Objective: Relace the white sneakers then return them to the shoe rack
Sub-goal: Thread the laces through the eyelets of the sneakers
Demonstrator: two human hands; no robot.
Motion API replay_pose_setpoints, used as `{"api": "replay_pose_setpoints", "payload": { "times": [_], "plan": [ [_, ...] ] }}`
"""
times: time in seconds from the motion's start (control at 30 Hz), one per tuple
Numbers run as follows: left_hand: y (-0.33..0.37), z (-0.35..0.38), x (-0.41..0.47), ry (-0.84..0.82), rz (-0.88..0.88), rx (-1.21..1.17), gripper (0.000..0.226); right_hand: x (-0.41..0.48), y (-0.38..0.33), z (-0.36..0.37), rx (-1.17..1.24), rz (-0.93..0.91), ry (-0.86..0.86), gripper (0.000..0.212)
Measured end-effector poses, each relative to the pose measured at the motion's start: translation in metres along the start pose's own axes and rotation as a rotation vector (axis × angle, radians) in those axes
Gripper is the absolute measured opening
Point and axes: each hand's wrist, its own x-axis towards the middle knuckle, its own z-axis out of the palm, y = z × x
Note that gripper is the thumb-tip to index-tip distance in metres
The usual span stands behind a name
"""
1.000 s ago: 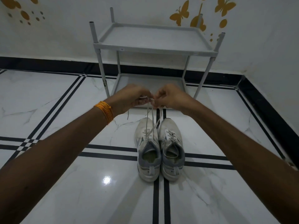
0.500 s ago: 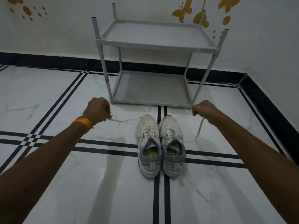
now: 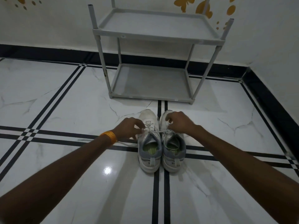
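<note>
Lacing step, likely knot-tying: left hand (image 3: 129, 126) and right hand (image 3: 178, 121) each pinch a lace (image 3: 159, 131) end over the left sneaker (image 3: 149, 143), beside the right sneaker (image 3: 174, 147) on the floor (image 3: 64, 102) near the shoe rack (image 3: 150, 81); next needs crossing ends.

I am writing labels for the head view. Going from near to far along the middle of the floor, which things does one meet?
Pair of white sneakers → shoe rack's lower shelf → black skirting → wall with butterfly stickers.
</note>
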Motion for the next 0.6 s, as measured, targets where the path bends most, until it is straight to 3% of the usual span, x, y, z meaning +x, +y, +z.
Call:
{"api": "replay_pose_setpoints", "payload": {
  "times": [0.07, 0.13, 0.23, 0.33, 0.5, 0.6],
  "plan": [
    [0.007, 0.011, 0.002, -0.006, 0.01, -0.05, 0.015, -0.005, -0.019, 0.007, 0.168, -0.101, -0.106, 0.028],
    [0.007, 0.019, 0.002, 0.006, -0.011, -0.071, 0.013, -0.008, -0.03, 0.018, 0.152, -0.145, -0.15, 0.022],
    [0.002, 0.02, 0.0, -0.012, -0.017, -0.127, 0.008, -0.009, -0.031, 0.026, 0.202, -0.152, -0.049, 0.005],
    [-0.002, 0.017, -0.001, 0.023, -0.009, -0.115, 0.004, -0.006, -0.023, 0.021, 0.286, -0.121, -0.012, 0.009],
    [-0.005, 0.014, 0.002, 0.083, 0.111, 0.134, 0.008, -0.009, -0.016, 0.021, 0.311, -0.237, -0.101, 0.007],
    [-0.003, 0.011, 0.001, 0.118, 0.192, 0.277, 0.002, -0.008, -0.01, 0.023, 0.28, -0.201, -0.064, 0.008]
  ]
}}
